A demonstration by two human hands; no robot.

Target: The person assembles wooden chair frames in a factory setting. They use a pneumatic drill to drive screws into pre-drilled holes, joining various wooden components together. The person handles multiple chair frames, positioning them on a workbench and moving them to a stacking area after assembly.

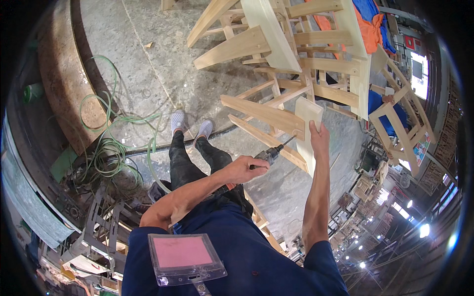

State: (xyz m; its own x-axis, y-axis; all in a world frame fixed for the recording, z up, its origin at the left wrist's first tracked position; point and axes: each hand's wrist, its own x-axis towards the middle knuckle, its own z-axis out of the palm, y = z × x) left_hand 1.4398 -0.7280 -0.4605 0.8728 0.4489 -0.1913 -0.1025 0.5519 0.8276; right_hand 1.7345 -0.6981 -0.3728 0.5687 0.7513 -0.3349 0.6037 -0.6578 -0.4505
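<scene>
My left hand (246,169) is wrapped round a dark power drill (269,155). The drill's thin bit reaches toward the joint where a pale wooden leg meets the top board of a wooden frame (307,109); whether the tip touches the wood I cannot tell. My right hand (319,137) grips the edge of that board, fingers closed over it. Tapered legs (264,112) run from the board toward the left, with slats between them.
More unpainted wooden frames (237,47) are stacked just beyond. Loose green hose (111,155) coils on the concrete floor at left, near a curved brown panel (64,74). Another person in blue (390,116) is at right beside a wooden frame (402,123). Orange cloth (370,32) hangs at upper right.
</scene>
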